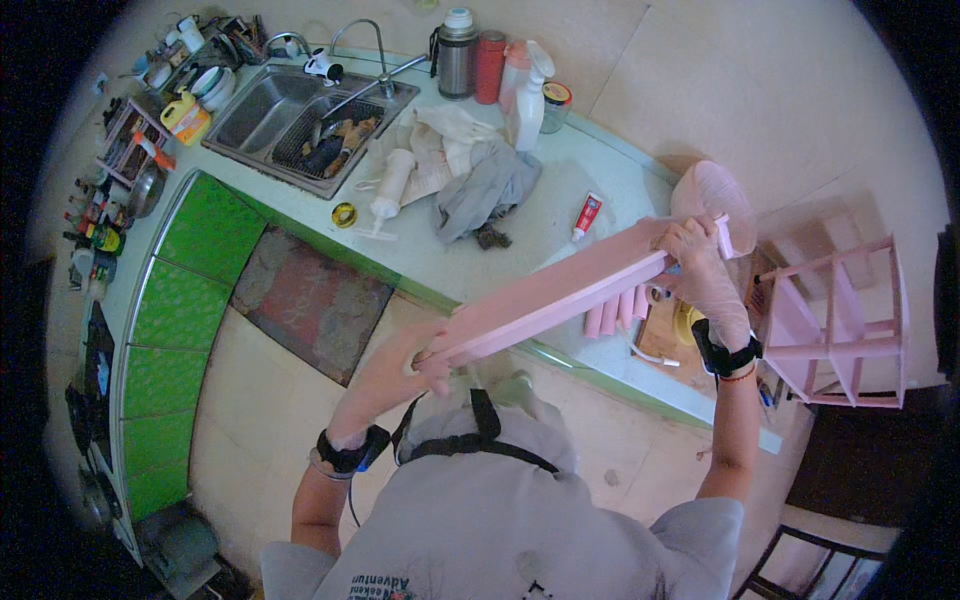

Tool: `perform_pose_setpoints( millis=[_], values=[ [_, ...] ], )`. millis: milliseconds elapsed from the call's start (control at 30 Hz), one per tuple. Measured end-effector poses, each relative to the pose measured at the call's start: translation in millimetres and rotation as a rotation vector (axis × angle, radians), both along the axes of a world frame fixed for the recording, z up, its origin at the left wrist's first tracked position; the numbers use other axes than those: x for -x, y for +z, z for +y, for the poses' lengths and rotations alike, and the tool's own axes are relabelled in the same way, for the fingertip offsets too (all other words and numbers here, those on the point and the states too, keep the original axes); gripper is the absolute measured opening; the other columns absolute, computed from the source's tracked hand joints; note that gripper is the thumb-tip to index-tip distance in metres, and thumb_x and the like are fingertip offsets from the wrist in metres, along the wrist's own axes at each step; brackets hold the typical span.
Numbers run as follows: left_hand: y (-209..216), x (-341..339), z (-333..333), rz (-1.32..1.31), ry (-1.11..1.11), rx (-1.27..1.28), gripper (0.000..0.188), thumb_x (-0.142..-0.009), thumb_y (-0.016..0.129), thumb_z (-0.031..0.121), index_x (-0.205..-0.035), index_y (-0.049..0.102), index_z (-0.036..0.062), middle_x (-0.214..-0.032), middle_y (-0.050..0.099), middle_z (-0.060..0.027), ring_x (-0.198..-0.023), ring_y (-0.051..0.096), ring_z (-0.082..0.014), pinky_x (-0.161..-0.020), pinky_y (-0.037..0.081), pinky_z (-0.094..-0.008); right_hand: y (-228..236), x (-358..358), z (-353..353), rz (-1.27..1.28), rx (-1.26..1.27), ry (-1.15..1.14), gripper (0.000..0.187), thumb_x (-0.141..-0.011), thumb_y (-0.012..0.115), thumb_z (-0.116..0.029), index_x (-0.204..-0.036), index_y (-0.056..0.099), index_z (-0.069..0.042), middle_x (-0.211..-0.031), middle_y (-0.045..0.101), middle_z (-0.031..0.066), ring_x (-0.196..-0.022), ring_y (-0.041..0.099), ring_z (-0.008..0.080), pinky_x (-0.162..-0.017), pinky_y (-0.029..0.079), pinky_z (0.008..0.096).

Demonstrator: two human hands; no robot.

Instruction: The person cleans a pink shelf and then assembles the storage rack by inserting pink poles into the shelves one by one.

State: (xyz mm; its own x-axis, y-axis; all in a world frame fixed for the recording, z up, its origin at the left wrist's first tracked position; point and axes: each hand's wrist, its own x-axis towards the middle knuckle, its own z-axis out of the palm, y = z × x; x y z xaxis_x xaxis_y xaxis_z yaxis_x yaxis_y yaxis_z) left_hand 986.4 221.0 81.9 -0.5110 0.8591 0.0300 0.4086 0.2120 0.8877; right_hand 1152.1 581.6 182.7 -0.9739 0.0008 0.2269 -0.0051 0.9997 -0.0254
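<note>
A long pink shelf board (560, 284) with a raised edge slants up to the right, held at both ends above the counter's front edge. My left hand (395, 372) is closed around its lower, nearer end. At the far right end my right hand (700, 270) grips the board, fingers over its top. Thin clear gloves seem to cover both hands. Below the board's right half lie several pink tubes (612, 312), partly hidden by it. Just behind my right hand is a rounded pink basket (712, 195).
A pink tiered rack (835, 330) stands at the right. On the counter (400, 262) lie a red-and-white tube (587, 216), a grey cloth (488, 188) and a caulking-type white cartridge (392, 190). A spray bottle (530, 100) and thermos (457, 58) stand behind, beside the double sink (255, 112).
</note>
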Motion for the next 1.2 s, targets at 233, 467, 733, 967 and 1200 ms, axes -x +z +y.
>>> perform_pose_setpoints(
  millis=[233,467,733,967,1200],
  values=[
    [5.1,-6.2,35.7,0.178,-0.012,0.227,0.037,-0.073,0.065,0.020,-0.106,0.056,0.0041,-0.086,0.062,-0.0141,-0.070,0.062,-0.0248,-0.062,0.049,-0.0346,4.6,25.3,17.4,0.008,-0.019,-0.076,0.038,-0.054,0.073,-0.007,-0.089,0.059,-0.007,-0.087,0.058,0.0047,-0.088,0.051,0.0243,-0.095,0.029,0.0390],
    [5.9,10.6,85.3,-0.054,0.158,0.032,0.022,-0.081,0.053,0.009,-0.101,0.057,0.0017,-0.070,0.062,-0.0124,-0.059,0.060,-0.0208,-0.053,0.047,-0.0310,-1.9,56.4,66.3,0.225,0.030,-0.170,0.051,-0.064,0.071,-0.011,-0.112,0.054,-0.009,-0.116,0.049,0.0091,-0.107,0.047,0.0295,-0.097,0.031,0.0431],
    [13.6,10.4,147.7,-0.323,0.392,-0.001,0.019,-0.083,0.047,0.004,-0.096,0.058,-0.0029,-0.068,0.057,-0.0041,-0.052,0.051,-0.0092,-0.046,0.040,-0.0229,-95.8,-8.7,109.7,0.389,0.317,-0.350,0.036,-0.076,0.062,-0.009,-0.111,0.055,-0.006,-0.112,0.053,0.0163,-0.104,0.050,0.0330,-0.088,0.039,0.0391],
    [1.4,23.1,206.9,-0.138,0.384,0.061,0.024,-0.085,0.049,0.015,-0.096,0.057,-0.0055,-0.067,0.058,-0.0093,-0.058,0.052,-0.0114,-0.054,0.043,-0.0274,-256.9,-36.3,97.5,-0.026,0.751,-0.703,0.029,-0.080,0.056,-0.015,-0.106,0.055,-0.001,-0.097,0.058,0.0199,-0.085,0.059,0.0330,-0.075,0.046,0.0393],
    [-11.0,23.5,224.1,-0.109,0.323,0.085,0.026,-0.087,0.049,0.018,-0.098,0.056,-0.0047,-0.073,0.059,-0.0098,-0.064,0.053,-0.0116,-0.058,0.044,-0.0281,-287.1,3.6,36.6,-0.196,0.498,-0.882,0.024,-0.078,0.054,-0.011,-0.098,0.051,0.001,-0.096,0.054,0.0186,-0.089,0.057,0.0336,-0.072,0.050,0.0395]
  ],
)
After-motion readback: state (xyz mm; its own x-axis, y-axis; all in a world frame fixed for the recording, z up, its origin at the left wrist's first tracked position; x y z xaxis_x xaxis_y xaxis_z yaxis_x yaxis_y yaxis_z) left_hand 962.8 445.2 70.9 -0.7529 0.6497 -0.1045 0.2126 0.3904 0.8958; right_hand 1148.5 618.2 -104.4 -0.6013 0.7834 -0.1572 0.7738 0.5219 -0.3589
